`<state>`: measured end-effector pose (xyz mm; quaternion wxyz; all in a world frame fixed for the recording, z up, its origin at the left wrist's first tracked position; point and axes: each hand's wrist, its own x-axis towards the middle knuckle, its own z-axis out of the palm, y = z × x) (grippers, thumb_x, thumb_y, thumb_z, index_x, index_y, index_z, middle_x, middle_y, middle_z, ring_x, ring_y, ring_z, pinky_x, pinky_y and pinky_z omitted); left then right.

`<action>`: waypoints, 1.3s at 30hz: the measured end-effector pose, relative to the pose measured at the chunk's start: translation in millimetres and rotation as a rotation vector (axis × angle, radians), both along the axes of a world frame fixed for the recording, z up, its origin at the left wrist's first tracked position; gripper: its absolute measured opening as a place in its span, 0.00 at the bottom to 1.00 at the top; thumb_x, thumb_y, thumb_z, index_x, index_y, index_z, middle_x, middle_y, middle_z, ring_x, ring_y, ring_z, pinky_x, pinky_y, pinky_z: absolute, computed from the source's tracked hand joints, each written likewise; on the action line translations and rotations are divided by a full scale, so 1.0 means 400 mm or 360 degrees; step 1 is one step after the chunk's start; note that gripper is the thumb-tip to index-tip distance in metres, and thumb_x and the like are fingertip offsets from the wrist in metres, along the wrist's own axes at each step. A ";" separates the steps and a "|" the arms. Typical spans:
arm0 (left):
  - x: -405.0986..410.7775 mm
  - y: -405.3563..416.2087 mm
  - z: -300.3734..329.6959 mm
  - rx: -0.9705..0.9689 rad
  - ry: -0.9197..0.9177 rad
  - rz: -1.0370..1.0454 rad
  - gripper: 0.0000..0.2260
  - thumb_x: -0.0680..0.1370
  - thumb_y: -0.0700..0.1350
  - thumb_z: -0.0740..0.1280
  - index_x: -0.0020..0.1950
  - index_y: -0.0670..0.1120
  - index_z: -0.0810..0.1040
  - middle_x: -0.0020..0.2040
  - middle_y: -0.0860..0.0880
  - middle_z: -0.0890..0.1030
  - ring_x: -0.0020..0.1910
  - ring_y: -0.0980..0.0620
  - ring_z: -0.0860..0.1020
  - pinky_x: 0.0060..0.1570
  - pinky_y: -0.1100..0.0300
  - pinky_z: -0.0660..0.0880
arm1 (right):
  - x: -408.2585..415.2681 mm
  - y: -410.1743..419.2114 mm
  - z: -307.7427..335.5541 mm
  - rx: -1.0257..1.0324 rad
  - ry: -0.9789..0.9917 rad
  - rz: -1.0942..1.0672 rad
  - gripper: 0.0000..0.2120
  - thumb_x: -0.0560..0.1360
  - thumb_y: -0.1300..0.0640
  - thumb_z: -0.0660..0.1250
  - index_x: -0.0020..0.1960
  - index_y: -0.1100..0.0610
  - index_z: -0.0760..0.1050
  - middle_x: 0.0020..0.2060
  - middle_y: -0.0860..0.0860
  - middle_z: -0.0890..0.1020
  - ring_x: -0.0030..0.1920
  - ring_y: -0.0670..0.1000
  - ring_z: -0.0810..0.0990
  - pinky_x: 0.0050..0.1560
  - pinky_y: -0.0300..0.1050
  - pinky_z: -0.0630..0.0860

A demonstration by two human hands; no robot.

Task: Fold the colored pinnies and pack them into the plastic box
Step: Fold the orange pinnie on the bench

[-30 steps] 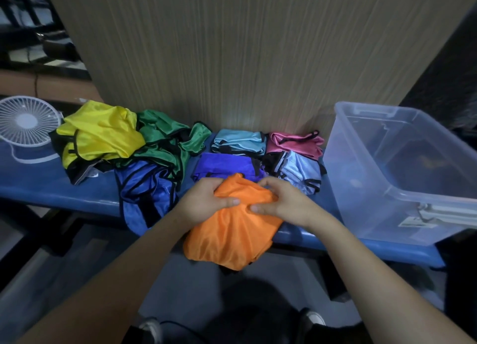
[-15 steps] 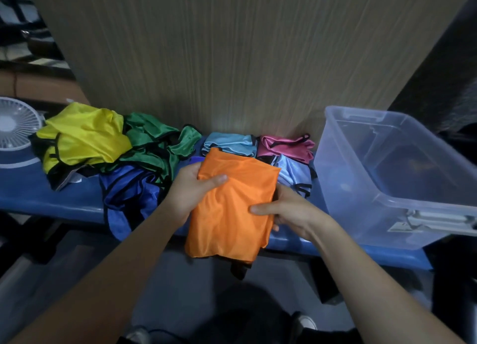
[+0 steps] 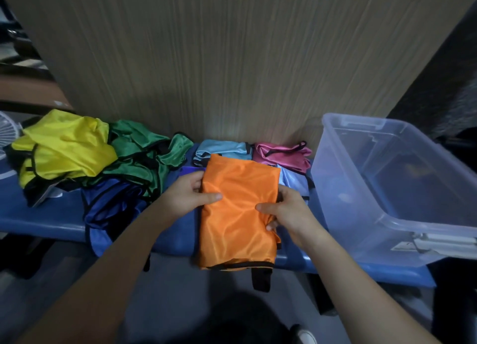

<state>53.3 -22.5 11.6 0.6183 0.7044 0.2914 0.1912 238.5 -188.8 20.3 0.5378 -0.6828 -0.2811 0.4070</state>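
The orange pinny (image 3: 237, 212) is held flat over the front edge of the blue desk (image 3: 46, 220), gripped at its sides by the left hand (image 3: 185, 196) and right hand (image 3: 286, 212), presumably so another fold can be made. The plastic box (image 3: 397, 189) is kept open alongside.

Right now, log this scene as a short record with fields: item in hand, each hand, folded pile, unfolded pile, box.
item in hand: orange pinny, folded flat, lower end hanging past the bench edge
left hand: gripping its left edge
right hand: gripping its right edge
folded pile: light blue pinny, pink pinny by the wall
unfolded pile: yellow pinny, green pinny, blue pinny
plastic box: open, no pinnies inside
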 end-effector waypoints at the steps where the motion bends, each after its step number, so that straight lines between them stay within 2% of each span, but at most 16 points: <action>1: -0.008 0.007 -0.001 -0.0019 0.0061 -0.0074 0.21 0.73 0.37 0.76 0.65 0.44 0.77 0.57 0.47 0.84 0.55 0.53 0.83 0.53 0.61 0.80 | 0.005 0.000 -0.001 0.0002 -0.0008 0.0004 0.16 0.73 0.68 0.73 0.58 0.55 0.77 0.53 0.53 0.83 0.37 0.52 0.85 0.33 0.45 0.81; 4: -0.025 0.014 -0.011 0.0058 0.0181 -0.0201 0.22 0.72 0.33 0.76 0.64 0.41 0.76 0.55 0.45 0.84 0.48 0.57 0.84 0.47 0.65 0.78 | 0.013 0.000 -0.004 -0.0002 -0.0016 0.0026 0.17 0.73 0.67 0.73 0.60 0.56 0.76 0.54 0.53 0.83 0.38 0.53 0.85 0.34 0.45 0.82; 7: -0.030 0.006 -0.017 0.0165 0.0186 -0.0055 0.18 0.72 0.29 0.73 0.60 0.38 0.77 0.50 0.45 0.85 0.44 0.56 0.84 0.46 0.62 0.79 | 0.013 -0.002 -0.002 -0.0003 -0.0031 0.0062 0.20 0.74 0.68 0.73 0.63 0.56 0.75 0.55 0.54 0.83 0.39 0.53 0.86 0.36 0.45 0.83; 10: -0.028 -0.010 -0.008 0.0191 0.0165 0.0088 0.16 0.74 0.28 0.70 0.58 0.41 0.79 0.49 0.45 0.85 0.38 0.60 0.82 0.36 0.69 0.75 | 0.015 -0.005 0.001 0.0026 -0.0048 0.0074 0.20 0.74 0.69 0.72 0.62 0.57 0.76 0.54 0.54 0.83 0.40 0.53 0.86 0.37 0.45 0.83; 13: -0.027 -0.019 -0.013 0.0124 0.0118 0.0138 0.14 0.75 0.28 0.68 0.59 0.37 0.77 0.51 0.39 0.83 0.31 0.50 0.81 0.29 0.63 0.73 | 0.019 -0.010 0.001 0.0048 -0.0064 0.0119 0.19 0.74 0.70 0.71 0.62 0.56 0.77 0.54 0.55 0.82 0.43 0.53 0.86 0.39 0.46 0.83; 14: -0.028 -0.021 -0.015 0.0093 0.0094 0.0154 0.13 0.76 0.27 0.68 0.59 0.36 0.76 0.51 0.39 0.83 0.29 0.49 0.81 0.25 0.64 0.71 | 0.022 -0.012 -0.002 0.0058 -0.0072 0.0138 0.19 0.74 0.70 0.70 0.62 0.56 0.77 0.54 0.55 0.82 0.45 0.53 0.86 0.39 0.46 0.83; 16: -0.027 -0.020 -0.023 0.0086 0.0080 0.0163 0.13 0.77 0.29 0.67 0.59 0.39 0.76 0.52 0.44 0.84 0.33 0.48 0.85 0.20 0.65 0.65 | 0.029 -0.014 -0.007 0.0087 -0.0092 0.0167 0.19 0.74 0.72 0.70 0.60 0.55 0.79 0.54 0.55 0.83 0.48 0.54 0.86 0.42 0.47 0.83; 18: -0.024 -0.020 -0.027 0.0114 0.0067 0.0162 0.14 0.76 0.30 0.68 0.59 0.43 0.77 0.53 0.48 0.84 0.37 0.46 0.86 0.19 0.63 0.64 | 0.036 -0.015 -0.014 0.0113 -0.0126 0.0180 0.17 0.74 0.73 0.70 0.57 0.56 0.80 0.53 0.56 0.83 0.50 0.55 0.85 0.44 0.49 0.84; 21: -0.023 -0.018 -0.032 0.0167 0.0016 0.0210 0.17 0.73 0.28 0.70 0.57 0.43 0.80 0.48 0.47 0.86 0.37 0.45 0.85 0.23 0.59 0.70 | 0.047 -0.016 -0.024 0.0189 -0.0229 0.0254 0.12 0.73 0.74 0.69 0.50 0.60 0.80 0.45 0.57 0.81 0.48 0.55 0.84 0.46 0.50 0.83; 23: -0.028 -0.014 -0.034 0.0194 -0.0039 0.0199 0.14 0.72 0.26 0.70 0.53 0.41 0.81 0.44 0.47 0.85 0.41 0.43 0.84 0.30 0.56 0.78 | 0.052 -0.017 -0.029 0.0247 -0.0287 0.0304 0.15 0.70 0.77 0.70 0.46 0.58 0.80 0.41 0.55 0.80 0.45 0.53 0.82 0.47 0.49 0.82; 25: -0.039 -0.010 -0.039 0.0225 -0.0153 0.0134 0.10 0.73 0.25 0.69 0.47 0.38 0.80 0.41 0.49 0.84 0.43 0.49 0.83 0.38 0.61 0.81 | 0.054 -0.021 -0.035 0.0281 -0.0363 0.0337 0.16 0.67 0.78 0.71 0.46 0.59 0.80 0.42 0.56 0.81 0.44 0.51 0.80 0.47 0.48 0.79; 28: -0.058 -0.008 -0.044 0.0395 -0.0183 -0.0004 0.11 0.75 0.23 0.63 0.47 0.35 0.82 0.49 0.44 0.84 0.49 0.56 0.83 0.48 0.66 0.77 | 0.053 -0.030 -0.038 0.0319 -0.0411 0.0401 0.17 0.69 0.80 0.67 0.46 0.60 0.81 0.48 0.59 0.84 0.49 0.55 0.82 0.51 0.48 0.78; 30: -0.072 -0.001 -0.054 0.0509 -0.0161 -0.0115 0.14 0.75 0.21 0.62 0.46 0.36 0.83 0.54 0.45 0.84 0.56 0.55 0.82 0.55 0.64 0.76 | 0.056 -0.038 -0.042 0.0309 -0.0441 0.0452 0.21 0.66 0.81 0.64 0.44 0.58 0.82 0.51 0.57 0.84 0.55 0.57 0.82 0.56 0.49 0.77; 33: -0.089 0.015 -0.074 0.0661 -0.0156 -0.0249 0.16 0.75 0.23 0.63 0.45 0.41 0.86 0.56 0.49 0.83 0.60 0.53 0.80 0.61 0.61 0.74 | 0.065 -0.046 -0.049 0.0201 -0.0556 0.0524 0.25 0.64 0.81 0.64 0.41 0.53 0.84 0.55 0.49 0.83 0.59 0.52 0.80 0.58 0.51 0.78; 36: -0.102 0.013 -0.076 0.0555 -0.0153 -0.0309 0.15 0.74 0.30 0.62 0.46 0.42 0.86 0.60 0.48 0.82 0.64 0.52 0.77 0.64 0.61 0.71 | 0.066 -0.049 -0.054 0.0133 -0.0706 0.0547 0.27 0.65 0.80 0.64 0.40 0.49 0.85 0.56 0.44 0.82 0.60 0.46 0.79 0.57 0.44 0.76; 39: -0.107 -0.003 -0.077 0.0490 -0.0110 -0.0341 0.13 0.77 0.41 0.62 0.51 0.43 0.85 0.65 0.47 0.79 0.67 0.53 0.74 0.67 0.62 0.68 | 0.051 -0.054 -0.043 0.0086 -0.0746 0.0537 0.22 0.65 0.69 0.60 0.41 0.47 0.85 0.59 0.44 0.80 0.62 0.43 0.77 0.57 0.42 0.74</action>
